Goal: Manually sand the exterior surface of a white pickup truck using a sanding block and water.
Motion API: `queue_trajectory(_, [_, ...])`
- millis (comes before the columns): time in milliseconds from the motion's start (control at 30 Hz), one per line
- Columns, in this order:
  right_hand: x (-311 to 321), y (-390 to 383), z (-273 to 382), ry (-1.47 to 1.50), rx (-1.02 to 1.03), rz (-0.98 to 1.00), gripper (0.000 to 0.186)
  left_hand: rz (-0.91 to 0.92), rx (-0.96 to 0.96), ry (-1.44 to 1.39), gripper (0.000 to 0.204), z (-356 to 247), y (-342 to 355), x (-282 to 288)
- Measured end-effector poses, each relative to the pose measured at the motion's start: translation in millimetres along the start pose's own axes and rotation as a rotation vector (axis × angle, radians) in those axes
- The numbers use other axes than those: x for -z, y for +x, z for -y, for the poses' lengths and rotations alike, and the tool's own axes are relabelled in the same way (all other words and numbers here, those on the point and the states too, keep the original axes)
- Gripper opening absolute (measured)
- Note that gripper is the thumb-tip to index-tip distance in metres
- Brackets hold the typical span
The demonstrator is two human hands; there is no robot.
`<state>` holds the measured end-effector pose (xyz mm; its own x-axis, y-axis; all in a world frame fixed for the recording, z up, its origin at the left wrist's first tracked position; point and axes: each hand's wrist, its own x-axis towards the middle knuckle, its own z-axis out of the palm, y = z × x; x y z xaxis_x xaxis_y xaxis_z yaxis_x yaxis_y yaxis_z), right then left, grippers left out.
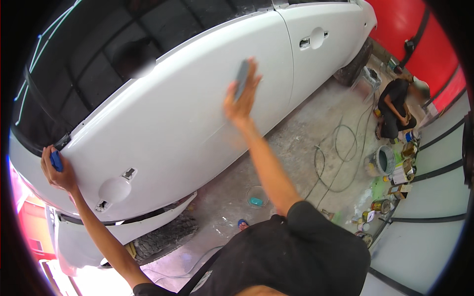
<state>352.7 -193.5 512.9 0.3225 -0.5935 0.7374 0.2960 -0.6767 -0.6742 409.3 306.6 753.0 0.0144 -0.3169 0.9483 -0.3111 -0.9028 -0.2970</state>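
A white car body side point(182, 108) spans the upper left, its door handles taken out and bare recesses left. My right hand point(242, 101), somewhat blurred, lies along the front of a door with a flat grey sanding pad point(241, 79) under its thumb side. At the far left my left hand point(61, 172) is closed around a small blue block point(56, 161), whose exact kind I cannot make out. That hand rests on the body by the lower corner of the dark window point(98, 54).
On the floor, a grey hose point(323, 163) lies in loops and a clear bowl point(256, 196) holds something green. A person point(395, 106) squats at the right, near a bucket point(379, 161) and several paint cans point(380, 206). A tyre point(165, 239) sits below the car.
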Motion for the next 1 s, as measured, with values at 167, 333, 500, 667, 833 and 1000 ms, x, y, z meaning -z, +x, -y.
queue_trajectory(167, [30.5, 82.7, -53.9, -0.023, -0.320, -0.162, 0.076, -0.014, 0.000, -0.002, 0.019, -17.5, 10.9, -7.0])
queue_trajectory(333, [1.1, -27.1, -25.4, -0.021, -0.079, -0.020, 0.077, 0.001, 0.007, 0.005, 0.017, -5.5, 2.4, -2.2])
queue_trajectory(500, [46.0, 106.8, -68.6, -0.024, -0.084, -0.106, 0.078, -0.004, 0.023, 0.004, 0.018, -10.8, 4.6, -6.5])
queue_trajectory(667, [22.0, -17.8, -87.9, 0.018, -0.136, -0.113, 0.079, 0.000, 0.027, 0.015, 0.016, -5.9, 5.2, -1.2])
queue_trajectory(833, [47.1, 91.8, -86.3, -0.003, -0.119, -0.109, 0.084, 0.005, 0.029, 0.031, 0.014, -8.9, 3.5, -2.6])
queue_trajectory(1000, [43.6, 10.2, -113.0, 0.027, -0.170, -0.087, 0.088, 0.018, 0.001, 0.023, 0.014, -1.7, 3.1, -2.4])
